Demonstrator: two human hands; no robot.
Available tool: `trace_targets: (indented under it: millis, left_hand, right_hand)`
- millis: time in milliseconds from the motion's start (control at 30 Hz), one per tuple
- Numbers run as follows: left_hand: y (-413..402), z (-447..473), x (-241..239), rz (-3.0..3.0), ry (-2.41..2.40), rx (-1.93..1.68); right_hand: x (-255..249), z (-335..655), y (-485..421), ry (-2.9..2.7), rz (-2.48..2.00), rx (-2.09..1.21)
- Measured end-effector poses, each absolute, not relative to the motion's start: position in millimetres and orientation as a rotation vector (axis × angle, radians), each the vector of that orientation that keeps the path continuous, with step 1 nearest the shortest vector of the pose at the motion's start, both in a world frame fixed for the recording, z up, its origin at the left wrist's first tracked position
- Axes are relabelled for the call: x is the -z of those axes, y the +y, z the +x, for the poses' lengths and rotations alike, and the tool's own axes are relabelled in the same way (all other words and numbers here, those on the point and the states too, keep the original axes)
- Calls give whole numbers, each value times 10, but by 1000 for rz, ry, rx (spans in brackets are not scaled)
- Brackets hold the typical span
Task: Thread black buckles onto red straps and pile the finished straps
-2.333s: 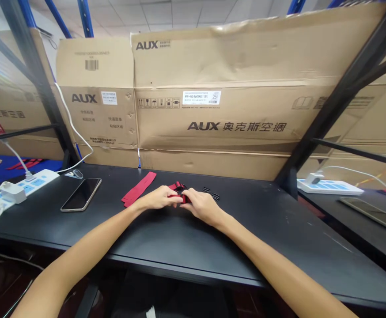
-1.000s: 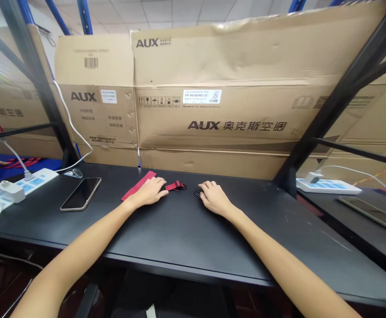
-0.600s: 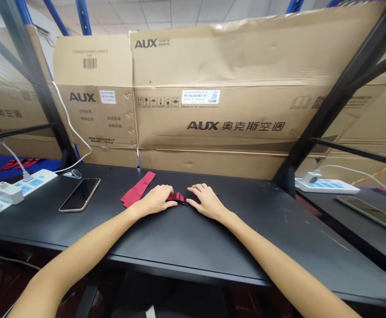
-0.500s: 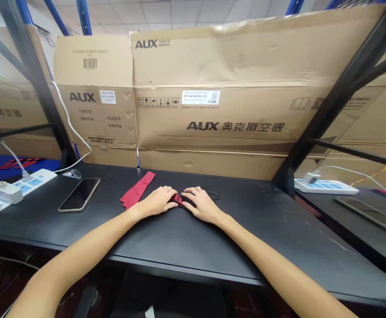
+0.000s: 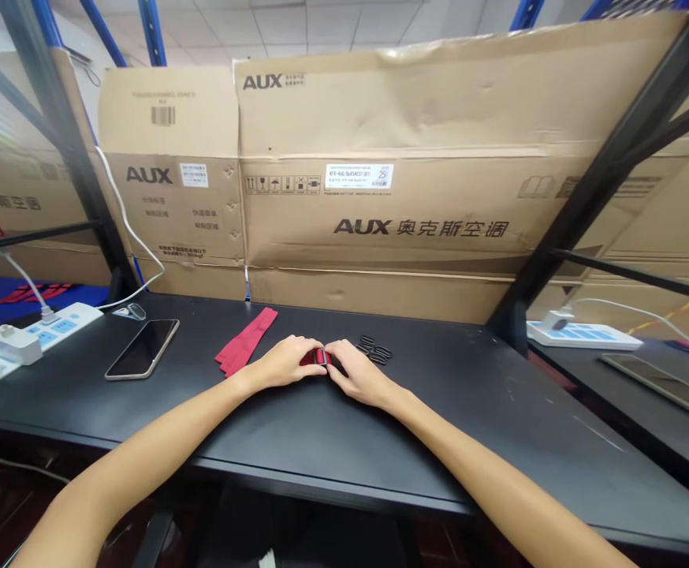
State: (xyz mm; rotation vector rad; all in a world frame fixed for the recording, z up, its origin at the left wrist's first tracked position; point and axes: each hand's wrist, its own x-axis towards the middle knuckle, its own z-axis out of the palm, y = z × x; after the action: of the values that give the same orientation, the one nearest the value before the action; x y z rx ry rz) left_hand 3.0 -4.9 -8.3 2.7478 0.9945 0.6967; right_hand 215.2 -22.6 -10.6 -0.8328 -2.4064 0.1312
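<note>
Between my hands, a black slide buckle (image 5: 321, 357) sits on a short piece of red webbing strap (image 5: 307, 358). My left hand (image 5: 285, 362) is closed around the strap and the buckle's left side, thumb in front and fingers behind. From the other side, my right hand (image 5: 357, 371) pinches at the buckle's right edge, where a bit of red shows by the fingertips. Its fingers partly hide the strap end. Several more black buckles (image 5: 374, 350) lie loose just beyond my right hand. Left of my left hand rest folded red straps (image 5: 246, 341).
A phone (image 5: 142, 349) lies on the black table (image 5: 333, 450) to the left, near a white power strip (image 5: 61, 325) with plugs and cables. Cardboard panels (image 5: 380, 260) rise along the back edge. Dark metal posts (image 5: 581, 173) bound the sides.
The buckle has been turned up between my fingers, so its frame and the red strap in it now face me. My right hand has shifted slightly, uncovering more of the loose buckles.
</note>
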Motion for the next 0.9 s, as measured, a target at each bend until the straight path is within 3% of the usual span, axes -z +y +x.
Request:
trace_targets:
  millis: [367,667,900]
  left_hand:
    - [-83,117,90,2832,1007,-930]
    - [-85,92,19,2935,982,-1121]
    - [-79,-87,-188,2419,998,-1217]
  right_hand:
    - [189,2085,-152,-2017,-965,-409]
    - [76,2262,-80,-2097,-1166,144]
    - [179,2633,198,-1946,-1255,57]
